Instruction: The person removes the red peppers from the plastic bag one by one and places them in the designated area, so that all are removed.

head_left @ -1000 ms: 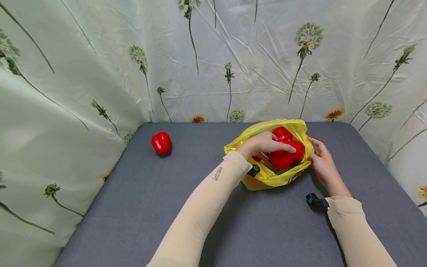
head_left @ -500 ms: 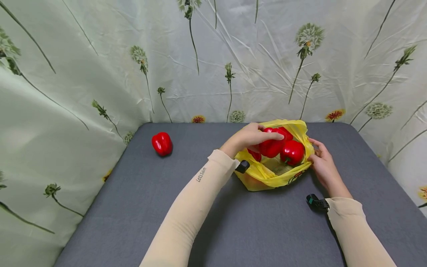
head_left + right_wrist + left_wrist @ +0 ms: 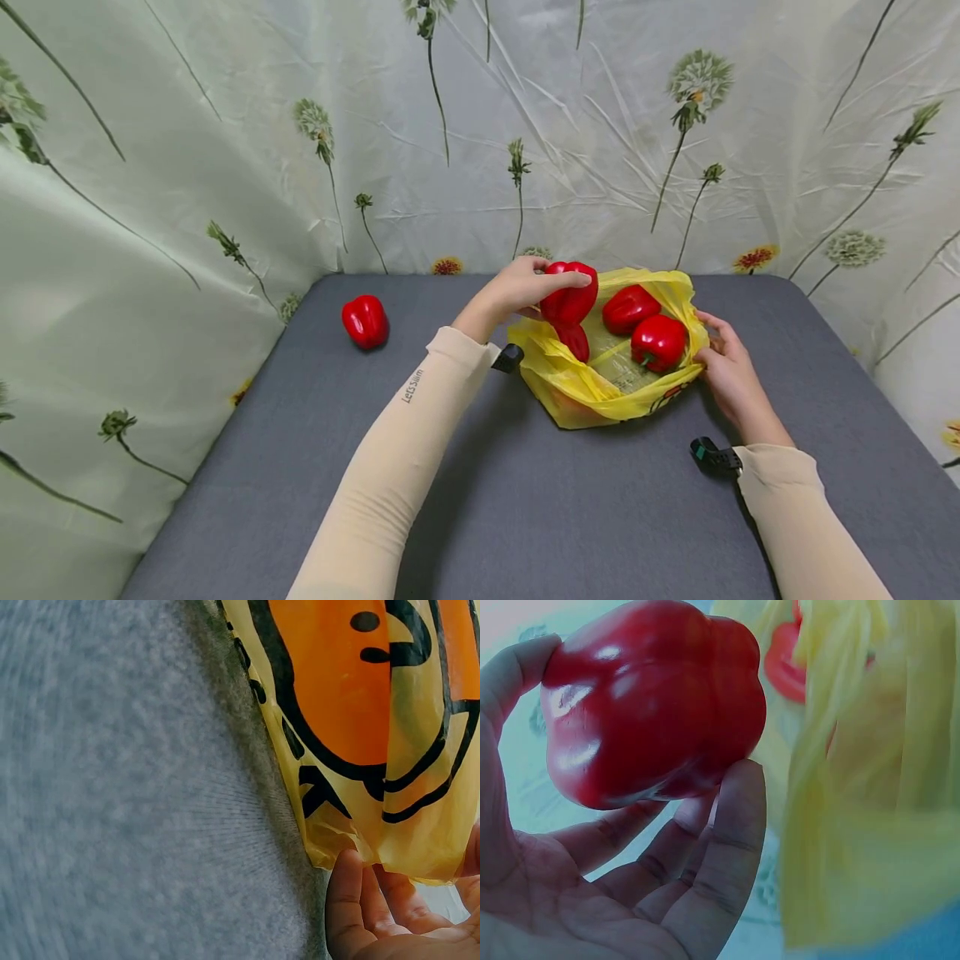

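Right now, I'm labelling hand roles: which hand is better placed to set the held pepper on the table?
Probably the left hand: it grips the pepper, while the right hand is busy holding the yellow bag.

The bag (image 3: 592,407) sits by the worktop's (image 3: 600,517) far edge, right of middle, peppers (image 3: 658,343) inside, a held pepper (image 3: 567,302) above its left side; a lone pepper (image 3: 365,322) lies near the far-left corner.
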`<state>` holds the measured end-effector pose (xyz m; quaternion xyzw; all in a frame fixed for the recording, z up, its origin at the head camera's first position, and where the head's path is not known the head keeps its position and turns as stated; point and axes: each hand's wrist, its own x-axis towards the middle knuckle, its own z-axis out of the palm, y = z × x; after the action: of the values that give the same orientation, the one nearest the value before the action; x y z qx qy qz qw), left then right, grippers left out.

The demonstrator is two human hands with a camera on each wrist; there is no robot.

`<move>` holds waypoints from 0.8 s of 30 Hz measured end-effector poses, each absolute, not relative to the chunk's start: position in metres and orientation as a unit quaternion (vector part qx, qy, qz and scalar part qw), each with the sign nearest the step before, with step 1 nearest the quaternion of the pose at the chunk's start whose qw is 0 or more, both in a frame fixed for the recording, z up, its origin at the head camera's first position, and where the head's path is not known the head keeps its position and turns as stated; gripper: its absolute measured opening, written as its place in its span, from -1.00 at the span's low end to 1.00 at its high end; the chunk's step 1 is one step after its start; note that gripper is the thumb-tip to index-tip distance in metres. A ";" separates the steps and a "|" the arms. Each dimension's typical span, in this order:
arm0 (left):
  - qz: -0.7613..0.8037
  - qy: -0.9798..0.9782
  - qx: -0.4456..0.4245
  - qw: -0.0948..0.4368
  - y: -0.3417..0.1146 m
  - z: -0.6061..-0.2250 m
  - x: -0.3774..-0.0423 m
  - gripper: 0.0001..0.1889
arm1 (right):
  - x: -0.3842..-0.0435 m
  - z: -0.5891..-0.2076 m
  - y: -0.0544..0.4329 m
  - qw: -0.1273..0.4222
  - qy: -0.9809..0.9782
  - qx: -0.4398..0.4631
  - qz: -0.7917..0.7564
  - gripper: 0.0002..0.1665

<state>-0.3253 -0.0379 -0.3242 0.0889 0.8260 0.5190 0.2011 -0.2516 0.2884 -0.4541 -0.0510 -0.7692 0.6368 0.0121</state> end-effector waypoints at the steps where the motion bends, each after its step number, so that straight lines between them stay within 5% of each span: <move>1: 0.521 0.826 0.085 0.197 -0.042 -0.324 -0.327 -0.27 | -0.252 -0.454 0.288 0.012 -0.770 -0.051 0.636 -0.18; 9: 0.546 0.818 0.068 0.167 -0.075 -0.329 -0.340 -0.33 | -0.251 -0.454 0.288 0.008 -0.774 -0.055 0.630 -0.17; 16: 0.553 0.822 0.022 0.132 -0.101 -0.341 -0.347 -0.11 | -0.251 -0.455 0.288 0.006 -0.769 -0.055 0.637 -0.18; 24: 0.538 0.838 -0.055 0.067 -0.127 -0.358 -0.352 -0.10 | -0.250 -0.454 0.287 0.004 -0.763 -0.052 0.645 -0.19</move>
<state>-0.3516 -0.1269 -0.3578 -0.0555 0.8384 0.5380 0.0674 -0.2497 0.2874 -0.4544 -0.0516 -0.7628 0.6445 0.0041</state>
